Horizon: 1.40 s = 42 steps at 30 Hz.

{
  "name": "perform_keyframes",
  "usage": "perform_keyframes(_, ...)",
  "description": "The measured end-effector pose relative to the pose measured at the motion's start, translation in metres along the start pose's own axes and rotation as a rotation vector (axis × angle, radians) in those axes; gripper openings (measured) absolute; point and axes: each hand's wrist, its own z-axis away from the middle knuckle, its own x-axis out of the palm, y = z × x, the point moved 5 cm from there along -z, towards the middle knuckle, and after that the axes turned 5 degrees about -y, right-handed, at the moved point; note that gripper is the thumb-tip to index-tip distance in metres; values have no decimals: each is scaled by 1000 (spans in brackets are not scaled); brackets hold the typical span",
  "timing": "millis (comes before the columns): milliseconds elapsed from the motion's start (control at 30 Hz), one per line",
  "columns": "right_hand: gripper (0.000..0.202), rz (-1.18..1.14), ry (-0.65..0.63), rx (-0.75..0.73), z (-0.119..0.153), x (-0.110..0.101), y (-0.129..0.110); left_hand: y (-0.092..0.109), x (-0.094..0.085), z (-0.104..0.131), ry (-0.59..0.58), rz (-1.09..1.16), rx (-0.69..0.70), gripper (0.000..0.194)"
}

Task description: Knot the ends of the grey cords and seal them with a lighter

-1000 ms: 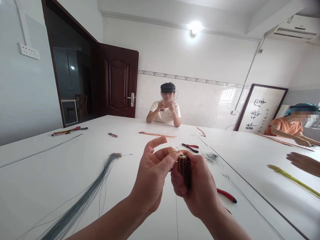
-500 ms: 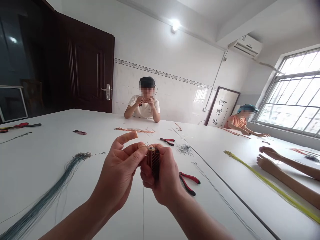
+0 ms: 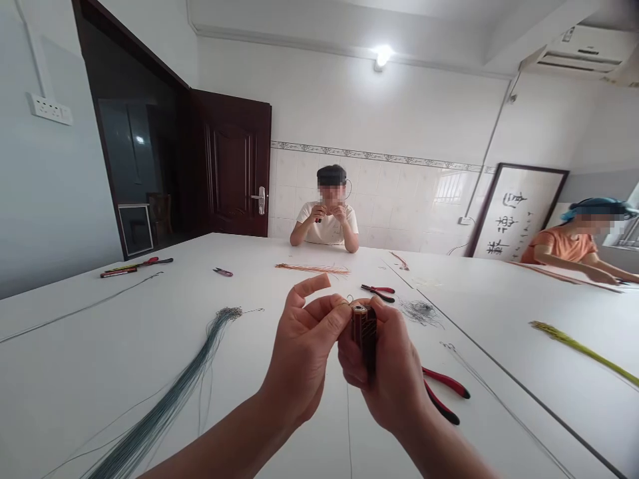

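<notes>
My left hand [image 3: 312,339] is closed in a pinch, its index finger raised apart. Between thumb and fingertip is a small fish hook [image 3: 350,298], its bend showing above the fingers. A thin line [image 3: 349,426] runs down below my hands over the white table. My right hand [image 3: 394,352] wraps round a small dark boxy device [image 3: 368,336] with a patterned side and a pale metal top; its exact kind is unclear. The hook is right beside the top of this device, and the two hands touch or nearly touch.
Red-and-black pliers [image 3: 446,392] lie right of my right hand, with smaller pliers [image 3: 379,293] farther off. A bundle of blue-green lines [image 3: 184,372] is at left. Tangled wire [image 3: 422,311] and a yellow bundle [image 3: 579,346] lie right. Two people sit at the table [image 3: 239,412].
My view has turned to the left, so everything appears farther right. Both hands keep the same hold on the hook and the dark device. A neighbour's forearms at right have left the view.
</notes>
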Motion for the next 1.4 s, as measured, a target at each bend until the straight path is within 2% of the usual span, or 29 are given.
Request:
perform_keyframes(233,25,23,-15,2,-3,-1,-3,-1,-2,0,0,-30,6,30)
perform_keyframes(867,17,92,5,18,-4,-5,-5,0,-1,-2,-37,-57,72,28)
perform_keyframes(1100,24,109,9,-3,-4,-3,-2,0,-3,-3,-24,-75,77,29)
perform_keyframes(1200,33,131,28,-95,-4,-4,-9,-1,-2,-1,-18,-76,43,31)
perform_keyframes(1300,37,237,65,-251,-6,-13,-26,-1,-2,1,13,-63,20,31)
perform_keyframes(1400,37,707,70,-270,-15,-25,-32,0,-2,2,31,-54,7,32)
